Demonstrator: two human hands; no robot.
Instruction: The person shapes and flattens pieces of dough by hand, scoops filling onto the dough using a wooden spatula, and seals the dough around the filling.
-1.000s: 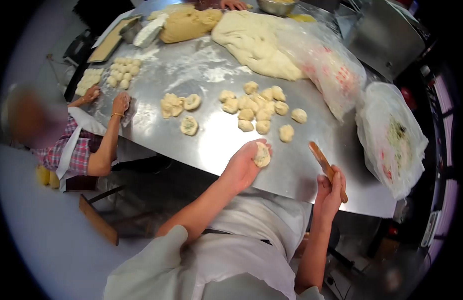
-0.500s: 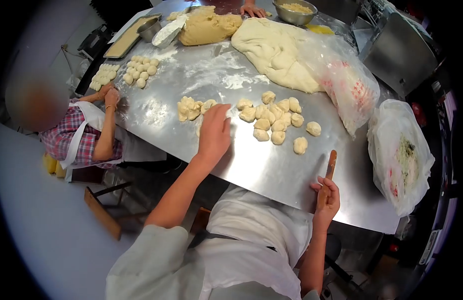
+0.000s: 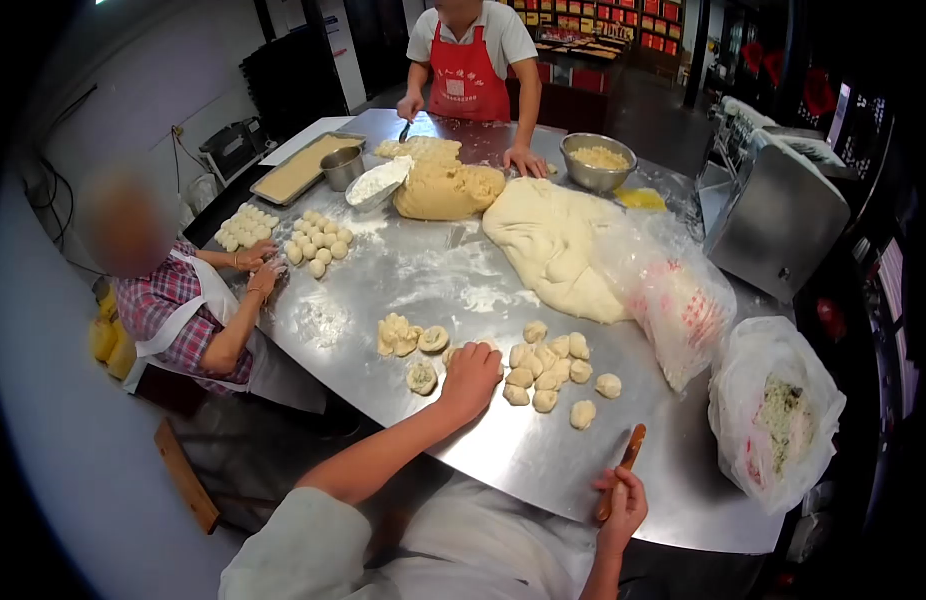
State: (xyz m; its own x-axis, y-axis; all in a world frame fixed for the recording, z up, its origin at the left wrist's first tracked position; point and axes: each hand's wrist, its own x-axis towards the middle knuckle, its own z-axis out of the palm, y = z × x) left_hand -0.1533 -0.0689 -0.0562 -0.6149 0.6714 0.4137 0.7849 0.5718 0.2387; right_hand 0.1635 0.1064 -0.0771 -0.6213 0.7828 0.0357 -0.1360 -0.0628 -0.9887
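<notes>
My left hand [image 3: 471, 382] rests low over the table beside a pile of small dough pieces [image 3: 548, 372], its fingers loosely bent over pale dough that it partly hides. To its left are a dough piece with greenish filling [image 3: 421, 377], a round dough piece with a hollowed top [image 3: 433, 339] and a cluster of lumpy dough [image 3: 397, 335]. Near the front edge, my right hand [image 3: 624, 503] is closed around a narrow brown wooden stick [image 3: 634, 447] that points up and away.
A large dough slab [image 3: 553, 240] lies partly under a plastic bag [image 3: 673, 300]. Another bag with greenish filling [image 3: 778, 420] sits right. Behind are yellowish dough [image 3: 448, 190], flour [image 3: 378, 180] and a metal bowl [image 3: 598, 165]. Co-workers stand left, by dough balls [image 3: 318, 240], and across.
The view has tilted up, showing the person in the red apron across the table. My left hand has shifted toward the dough pile, uncovering the filled piece. My right hand keeps the stick.
</notes>
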